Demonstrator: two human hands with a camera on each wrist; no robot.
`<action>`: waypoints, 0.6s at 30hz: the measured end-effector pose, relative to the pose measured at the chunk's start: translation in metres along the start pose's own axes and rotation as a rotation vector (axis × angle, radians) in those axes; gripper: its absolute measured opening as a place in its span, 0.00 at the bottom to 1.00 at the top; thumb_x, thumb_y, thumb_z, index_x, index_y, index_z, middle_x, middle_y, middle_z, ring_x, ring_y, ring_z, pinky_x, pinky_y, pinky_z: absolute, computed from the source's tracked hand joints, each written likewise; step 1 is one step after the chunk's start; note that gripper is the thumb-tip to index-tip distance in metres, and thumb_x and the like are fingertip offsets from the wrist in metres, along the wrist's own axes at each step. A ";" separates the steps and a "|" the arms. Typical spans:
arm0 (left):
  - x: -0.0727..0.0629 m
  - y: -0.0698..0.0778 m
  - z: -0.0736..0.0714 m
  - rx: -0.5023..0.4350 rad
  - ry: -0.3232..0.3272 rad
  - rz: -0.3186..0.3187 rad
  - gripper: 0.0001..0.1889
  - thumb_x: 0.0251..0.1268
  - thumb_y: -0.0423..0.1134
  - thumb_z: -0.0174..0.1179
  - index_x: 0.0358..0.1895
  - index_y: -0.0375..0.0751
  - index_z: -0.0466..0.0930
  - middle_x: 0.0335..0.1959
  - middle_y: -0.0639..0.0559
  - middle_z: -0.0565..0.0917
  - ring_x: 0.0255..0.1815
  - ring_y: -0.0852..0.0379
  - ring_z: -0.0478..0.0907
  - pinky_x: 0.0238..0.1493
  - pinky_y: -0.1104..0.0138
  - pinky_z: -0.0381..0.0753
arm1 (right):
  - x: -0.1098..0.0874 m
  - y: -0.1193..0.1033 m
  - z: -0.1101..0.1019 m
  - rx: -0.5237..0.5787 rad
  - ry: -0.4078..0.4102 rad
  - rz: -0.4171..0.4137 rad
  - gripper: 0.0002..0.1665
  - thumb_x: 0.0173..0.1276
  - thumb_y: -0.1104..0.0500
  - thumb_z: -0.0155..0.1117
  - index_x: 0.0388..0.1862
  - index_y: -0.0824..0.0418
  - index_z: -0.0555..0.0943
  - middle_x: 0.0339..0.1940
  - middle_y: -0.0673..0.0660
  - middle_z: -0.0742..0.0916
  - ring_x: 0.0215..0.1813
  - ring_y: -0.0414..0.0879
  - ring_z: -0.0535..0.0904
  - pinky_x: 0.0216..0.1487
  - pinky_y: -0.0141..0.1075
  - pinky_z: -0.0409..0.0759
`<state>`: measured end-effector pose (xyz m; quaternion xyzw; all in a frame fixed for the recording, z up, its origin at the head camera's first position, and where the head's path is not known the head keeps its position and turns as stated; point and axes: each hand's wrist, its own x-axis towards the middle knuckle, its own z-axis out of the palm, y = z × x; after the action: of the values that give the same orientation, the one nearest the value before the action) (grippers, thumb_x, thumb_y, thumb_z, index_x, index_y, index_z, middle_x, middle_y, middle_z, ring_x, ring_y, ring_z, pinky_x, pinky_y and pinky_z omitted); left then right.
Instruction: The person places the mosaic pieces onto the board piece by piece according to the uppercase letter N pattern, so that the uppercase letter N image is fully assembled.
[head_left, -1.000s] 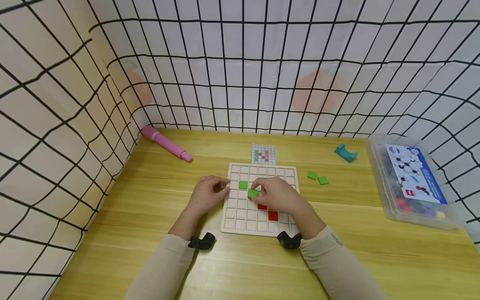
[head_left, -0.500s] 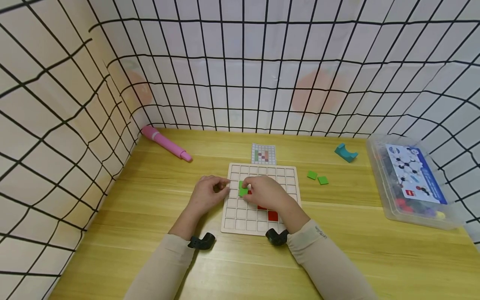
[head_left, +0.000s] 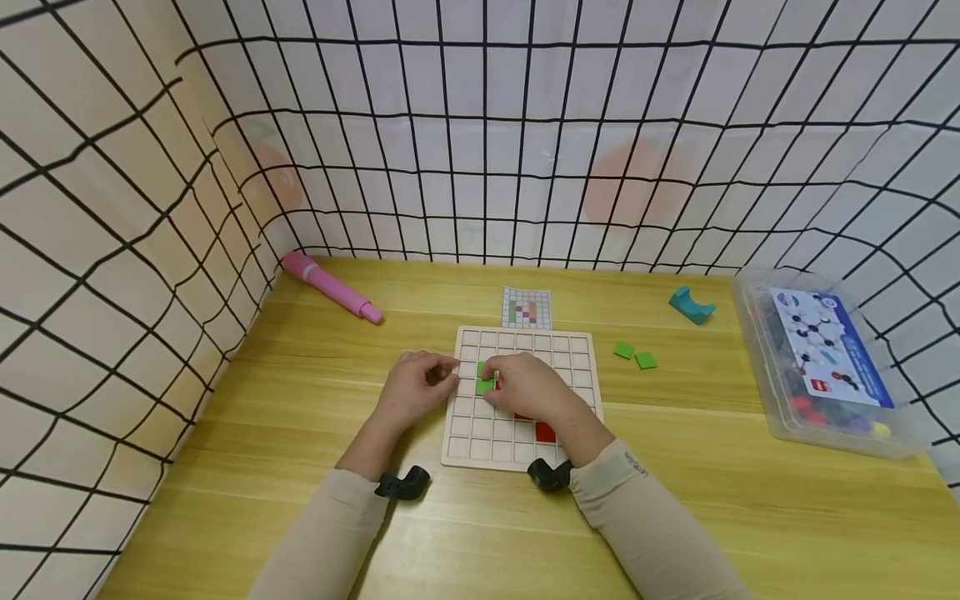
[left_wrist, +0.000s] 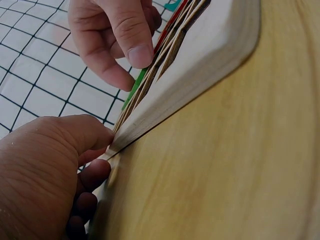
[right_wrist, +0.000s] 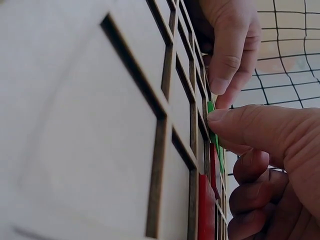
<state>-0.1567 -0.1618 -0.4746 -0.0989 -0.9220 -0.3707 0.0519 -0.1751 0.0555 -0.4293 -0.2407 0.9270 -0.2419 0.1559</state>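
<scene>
A wooden grid board (head_left: 480, 450) lies on the table in the head view. At its left edge my left hand (head_left: 418, 385) grips the rim between thumb and fingers, as the left wrist view shows. My right hand (head_left: 528, 385) is over the board, thumb and finger pinching a green tile (head_left: 483, 387) low against a cell. Another green tile (head_left: 481, 367) sits just behind it, partly covered by the fingers. Red tiles run diagonally toward the front right; one red tile (head_left: 545, 432) shows most, the others are partly hidden under the right hand.
Two loose green tiles (head_left: 624, 350) lie right of the board. A printed grid card (head_left: 527, 308) touches its back edge. Farther off are a pink stick-shaped object (head_left: 333, 287), a teal curved block (head_left: 692, 306) and a clear plastic box (head_left: 780, 417). Black wire mesh (head_left: 487, 117) encloses the table.
My right hand has moved left with the green tile, from beside a red tile to the cell in front of the other green tile. The left hand has stayed at the board's edge.
</scene>
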 end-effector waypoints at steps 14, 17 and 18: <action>0.000 0.000 0.000 -0.003 -0.003 -0.002 0.12 0.64 0.42 0.69 0.49 0.46 0.89 0.33 0.54 0.85 0.39 0.54 0.74 0.47 0.63 0.70 | -0.006 0.006 -0.003 0.065 0.001 0.055 0.12 0.69 0.52 0.70 0.50 0.49 0.85 0.22 0.49 0.80 0.25 0.43 0.73 0.30 0.36 0.70; 0.000 0.000 0.000 -0.005 -0.003 -0.005 0.12 0.64 0.42 0.69 0.49 0.46 0.89 0.33 0.53 0.85 0.40 0.54 0.75 0.47 0.62 0.70 | -0.010 0.009 -0.007 0.076 0.021 0.059 0.13 0.69 0.52 0.69 0.51 0.51 0.85 0.22 0.50 0.79 0.25 0.44 0.73 0.29 0.36 0.69; 0.000 0.001 0.000 -0.004 -0.002 -0.007 0.12 0.64 0.42 0.69 0.49 0.46 0.89 0.33 0.53 0.85 0.40 0.54 0.75 0.47 0.62 0.70 | -0.012 0.011 -0.008 0.081 0.025 0.060 0.13 0.70 0.51 0.69 0.51 0.51 0.85 0.22 0.50 0.79 0.25 0.44 0.72 0.29 0.36 0.69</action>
<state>-0.1565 -0.1613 -0.4744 -0.0962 -0.9217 -0.3725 0.0495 -0.1723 0.0734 -0.4263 -0.2031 0.9252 -0.2772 0.1608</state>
